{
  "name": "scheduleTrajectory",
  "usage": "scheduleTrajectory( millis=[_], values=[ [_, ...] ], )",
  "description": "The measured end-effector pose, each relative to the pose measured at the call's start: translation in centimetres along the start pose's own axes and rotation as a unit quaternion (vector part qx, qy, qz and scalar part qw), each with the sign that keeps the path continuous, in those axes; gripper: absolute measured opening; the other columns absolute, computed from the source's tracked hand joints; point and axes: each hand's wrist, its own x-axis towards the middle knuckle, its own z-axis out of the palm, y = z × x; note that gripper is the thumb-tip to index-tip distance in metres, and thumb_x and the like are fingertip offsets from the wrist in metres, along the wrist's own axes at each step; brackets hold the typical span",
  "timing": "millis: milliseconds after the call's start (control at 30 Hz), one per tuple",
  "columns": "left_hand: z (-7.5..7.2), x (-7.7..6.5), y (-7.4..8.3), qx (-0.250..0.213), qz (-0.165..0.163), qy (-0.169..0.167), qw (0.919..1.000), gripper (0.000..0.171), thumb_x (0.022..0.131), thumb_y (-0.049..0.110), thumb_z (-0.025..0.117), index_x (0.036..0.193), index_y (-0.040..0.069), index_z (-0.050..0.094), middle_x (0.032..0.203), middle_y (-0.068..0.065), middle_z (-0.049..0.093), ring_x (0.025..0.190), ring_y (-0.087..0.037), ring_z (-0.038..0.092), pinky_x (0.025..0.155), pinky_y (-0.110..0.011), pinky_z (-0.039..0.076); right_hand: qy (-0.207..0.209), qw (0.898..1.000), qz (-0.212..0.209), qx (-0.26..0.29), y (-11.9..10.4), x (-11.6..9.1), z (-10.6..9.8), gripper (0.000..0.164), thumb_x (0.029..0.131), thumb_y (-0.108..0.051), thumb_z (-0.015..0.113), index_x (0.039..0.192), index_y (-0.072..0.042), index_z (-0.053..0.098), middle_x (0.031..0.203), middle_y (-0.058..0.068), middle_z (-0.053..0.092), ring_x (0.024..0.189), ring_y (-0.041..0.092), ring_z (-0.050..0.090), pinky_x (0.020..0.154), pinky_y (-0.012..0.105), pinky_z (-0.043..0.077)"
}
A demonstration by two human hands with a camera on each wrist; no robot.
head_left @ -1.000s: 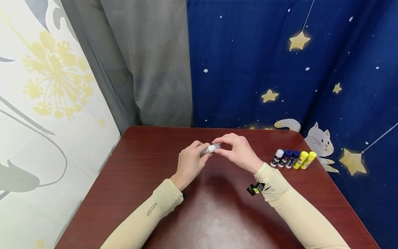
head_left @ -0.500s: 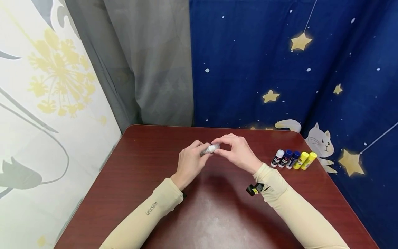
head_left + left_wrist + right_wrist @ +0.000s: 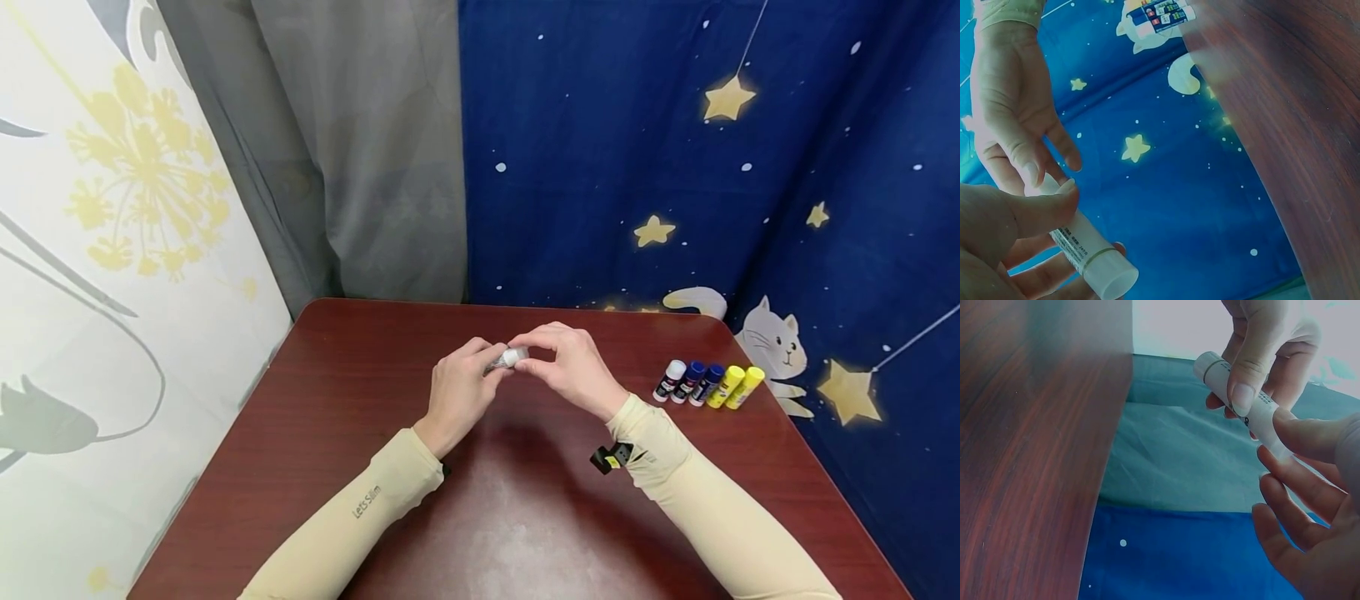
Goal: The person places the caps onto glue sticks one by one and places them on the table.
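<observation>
A white glue stick (image 3: 512, 358) with printed small text is held in the air above the table, between both hands. My left hand (image 3: 459, 392) grips its body, with the thumb along one side and fingers curled beneath, as the left wrist view shows on the glue stick (image 3: 1094, 250). At the other end, the thumb and forefinger of my right hand (image 3: 573, 367) pinch the paler, translucent-looking end. In the right wrist view the other right fingers (image 3: 1288, 509) spread loosely away from the stick. Fingertips partly cover that pinched end.
Several more glue sticks stand in a row at the table's right: one with a white cap (image 3: 676, 367), two blue (image 3: 695, 372), two yellow (image 3: 735, 375). The dark red wooden table (image 3: 360, 375) backs onto grey and blue star-patterned curtains (image 3: 585, 167).
Both hands keep their hold on the glue stick. The right hand and wrist have shifted very slightly left; the head view has moved a little.
</observation>
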Motion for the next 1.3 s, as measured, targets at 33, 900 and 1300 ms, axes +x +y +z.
scheduleTrajectory(
  millis=[33,900,1300],
  values=[
    [0.0,0.0,0.0,0.001,0.0,0.0,1.0,0.027,0.083,0.022,0.085,0.11,0.019,0.078,0.091,0.006,0.065,0.072,-0.012,0.064,0.061,-0.033,0.053,0.003,1.0,-0.001,-0.001,0.0,0.0,0.0,0.03,0.081,-0.022,0.087,0.11,-0.023,0.078,0.104,-0.013,0.071,0.102,0.007,0.063,0.086,0.034,0.051],
    [0.1,-0.6,0.3,0.055,0.029,-0.01,0.998,0.017,0.082,0.019,0.085,0.095,0.014,0.076,0.079,0.003,0.061,0.054,-0.013,0.056,0.049,-0.033,0.048,0.003,1.0,-0.016,-0.004,0.1,-0.5,1.3,0.028,0.08,-0.019,0.086,0.106,-0.025,0.079,0.104,-0.013,0.073,0.098,0.003,0.067,0.082,0.028,0.054],
    [0.1,-1.2,-0.2,0.034,0.02,0.012,0.9991,0.021,0.083,0.023,0.085,0.1,0.017,0.074,0.086,0.003,0.062,0.058,-0.014,0.057,0.049,-0.034,0.048,0.003,1.0,-0.021,0.001,0.1,-0.4,1.1,0.033,0.085,-0.023,0.083,0.117,-0.022,0.075,0.11,-0.013,0.07,0.104,0.006,0.063,0.087,0.033,0.052]
  ],
)
